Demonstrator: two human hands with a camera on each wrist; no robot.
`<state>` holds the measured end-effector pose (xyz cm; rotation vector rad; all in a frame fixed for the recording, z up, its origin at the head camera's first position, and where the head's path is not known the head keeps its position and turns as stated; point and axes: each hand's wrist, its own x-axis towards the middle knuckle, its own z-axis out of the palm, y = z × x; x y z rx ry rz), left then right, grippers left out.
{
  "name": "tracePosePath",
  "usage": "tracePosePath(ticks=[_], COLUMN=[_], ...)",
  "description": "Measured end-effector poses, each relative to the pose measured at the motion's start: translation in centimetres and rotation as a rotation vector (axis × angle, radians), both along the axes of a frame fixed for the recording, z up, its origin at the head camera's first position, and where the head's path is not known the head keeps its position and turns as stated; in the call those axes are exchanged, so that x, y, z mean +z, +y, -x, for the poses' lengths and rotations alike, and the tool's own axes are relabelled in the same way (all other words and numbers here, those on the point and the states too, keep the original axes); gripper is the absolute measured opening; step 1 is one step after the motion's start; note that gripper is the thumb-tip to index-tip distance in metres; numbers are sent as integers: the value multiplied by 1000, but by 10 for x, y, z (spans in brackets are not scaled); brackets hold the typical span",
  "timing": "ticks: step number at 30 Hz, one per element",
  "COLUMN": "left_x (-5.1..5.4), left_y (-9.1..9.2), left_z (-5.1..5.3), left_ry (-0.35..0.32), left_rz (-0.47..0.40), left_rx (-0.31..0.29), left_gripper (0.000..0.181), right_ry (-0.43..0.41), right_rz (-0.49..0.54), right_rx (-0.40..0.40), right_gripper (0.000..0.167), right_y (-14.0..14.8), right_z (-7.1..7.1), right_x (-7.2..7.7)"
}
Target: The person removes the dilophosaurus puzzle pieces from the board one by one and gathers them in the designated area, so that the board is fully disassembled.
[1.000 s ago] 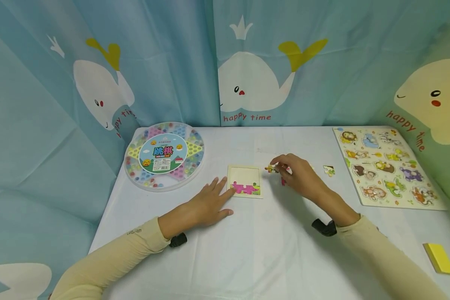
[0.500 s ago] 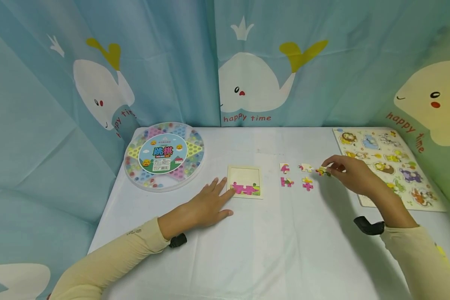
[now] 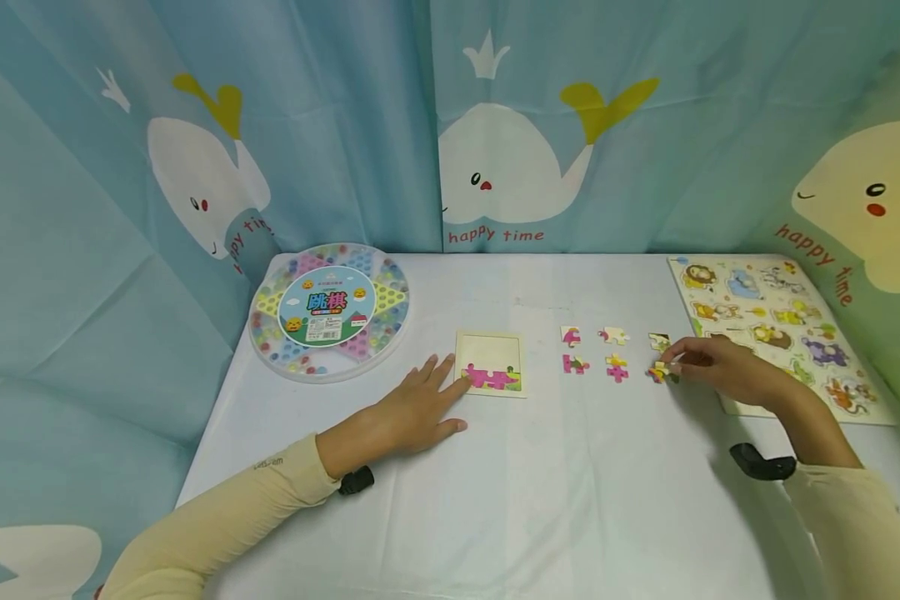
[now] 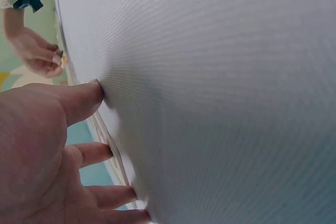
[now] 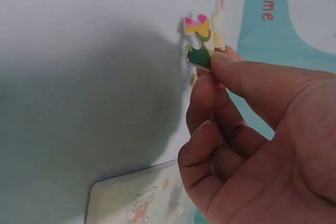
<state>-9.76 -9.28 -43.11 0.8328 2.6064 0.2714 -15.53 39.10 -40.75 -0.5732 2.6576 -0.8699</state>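
Note:
Between thumb and fingers, my right hand pinches a puzzle piece with green, yellow and pink on it, low over the table's right part. Just left of it lie several loose puzzle pieces in two rows, pink, yellow and white. My left hand is spread flat on the table, its index finger touching the lower left of a small square puzzle tray. Along the tray's bottom sit joined pink and green pieces. In the left wrist view, the fingers are extended against the white cloth.
A round Chinese checkers box with coloured marbles stands at the back left. To the right lies an animal peg puzzle board, partly behind my right hand. A blue whale-print curtain hangs at the table's back edge.
My right hand has carried the piece rightward from beside the tray to the right end of the loose pieces, then slightly lower. My left hand has stayed in place.

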Motion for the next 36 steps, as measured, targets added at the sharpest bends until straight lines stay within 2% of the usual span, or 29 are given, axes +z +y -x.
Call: tracePosePath(ticks=[12, 23, 27, 36], left_x=[-1, 0, 1, 2], left_y=[0, 1, 1, 1], left_z=[1, 0, -1, -2], left_ry=[10, 8, 5, 1], left_rz=[8, 7, 9, 15], left_rx=[-2, -2, -2, 0], left_gripper=[71, 71, 70, 71], right_ry=[30, 150, 161, 161], right_rz=[-194, -236, -235, -242], right_rx=[-66, -67, -74, -170], right_gripper=[14, 13, 14, 15], right_y=[-14, -28, -30, -37], right_z=[-4, -7, -9, -18], right_x=[0, -5, -6, -13])
